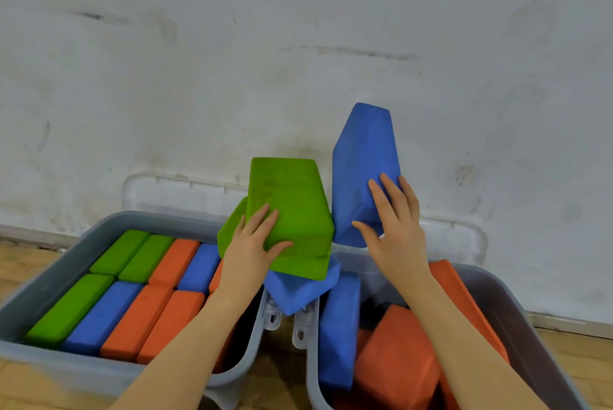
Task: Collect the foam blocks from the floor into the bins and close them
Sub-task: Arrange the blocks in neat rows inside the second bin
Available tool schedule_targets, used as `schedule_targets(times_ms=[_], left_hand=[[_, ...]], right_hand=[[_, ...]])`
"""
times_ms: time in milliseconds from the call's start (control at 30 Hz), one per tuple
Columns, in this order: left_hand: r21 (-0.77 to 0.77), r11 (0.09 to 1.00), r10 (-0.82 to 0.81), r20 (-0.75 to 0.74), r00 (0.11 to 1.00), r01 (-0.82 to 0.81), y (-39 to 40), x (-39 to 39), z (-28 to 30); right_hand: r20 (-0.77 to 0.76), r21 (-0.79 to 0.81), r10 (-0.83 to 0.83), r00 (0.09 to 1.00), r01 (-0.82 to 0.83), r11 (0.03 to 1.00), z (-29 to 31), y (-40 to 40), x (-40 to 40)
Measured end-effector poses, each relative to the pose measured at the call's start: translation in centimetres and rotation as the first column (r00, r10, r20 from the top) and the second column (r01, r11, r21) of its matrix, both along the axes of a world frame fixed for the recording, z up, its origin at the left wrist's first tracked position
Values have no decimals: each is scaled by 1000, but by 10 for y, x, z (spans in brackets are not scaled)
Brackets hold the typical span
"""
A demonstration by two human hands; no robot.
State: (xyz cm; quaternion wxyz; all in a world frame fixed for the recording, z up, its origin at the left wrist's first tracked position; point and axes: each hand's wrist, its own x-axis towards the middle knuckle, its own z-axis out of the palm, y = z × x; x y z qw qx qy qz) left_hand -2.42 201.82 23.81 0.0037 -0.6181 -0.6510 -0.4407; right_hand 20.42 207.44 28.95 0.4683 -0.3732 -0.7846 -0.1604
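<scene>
Two grey bins stand side by side on the floor by the wall. The left bin (39, 280) holds neat rows of green, blue and orange foam blocks. The right bin (530, 326) holds loose orange blocks and an upright blue one. My left hand (252, 243) grips a green foam block (292, 210) stacked with another green block and a blue block (298, 290) beneath, held above the gap between the bins. My right hand (394, 223) holds a second blue block (363, 164) upright above the right bin.
Two clear lids (172, 190) lean against the scuffed white wall behind the bins. Wood parquet floor (20, 263) shows left of the bins and between them. Latch handles (273, 316) hang on the facing bin ends.
</scene>
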Motion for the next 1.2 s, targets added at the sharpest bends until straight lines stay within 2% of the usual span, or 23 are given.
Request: schedule_targets(times_ms=[100,167,300,367,433,500,533,600,700,800,900,1133,1200], left_hand=[[-93,994,34,-228,973,-57,11,6,-1],[-80,993,57,-354,933,-91,14,16,2],[-6,1000,-13,-362,932,11,17,46,23],[-36,995,-103,-329,939,97,21,67,38],[-65,983,-180,-233,956,170,26,84,48],[-79,957,-281,-32,959,278,31,95,54],[-54,934,-347,85,934,352,32,97,56],[62,905,-423,224,878,421,30,98,60],[192,929,-361,276,891,318,19,91,70],[198,961,-230,173,958,195,12,72,77],[183,977,-121,76,990,105,6,43,79],[149,989,16,6,1000,-17,-5,0,70],[90,995,38,-80,996,-31,-2,-6,61]], right_hand=[[-8,-9,-30,1000,30,1000,2,0,12],[-20,-12,-38,999,38,999,4,-1,18],[-71,16,-32,997,34,999,16,-4,26],[-139,13,-27,990,29,999,24,-8,28],[-243,-37,7,970,-17,999,29,-13,29],[-345,-100,35,938,-73,992,30,-19,27],[-387,-119,42,921,-95,988,29,-21,26],[-467,-170,39,883,-133,976,31,-23,25],[-560,-263,41,827,-224,938,41,-23,21],[-577,-311,104,810,-336,889,40,-17,8],[-536,-364,134,833,-371,854,31,-10,-15],[-423,-424,142,895,-334,842,21,0,-64],[-301,-484,92,949,-235,843,10,6,-67]])
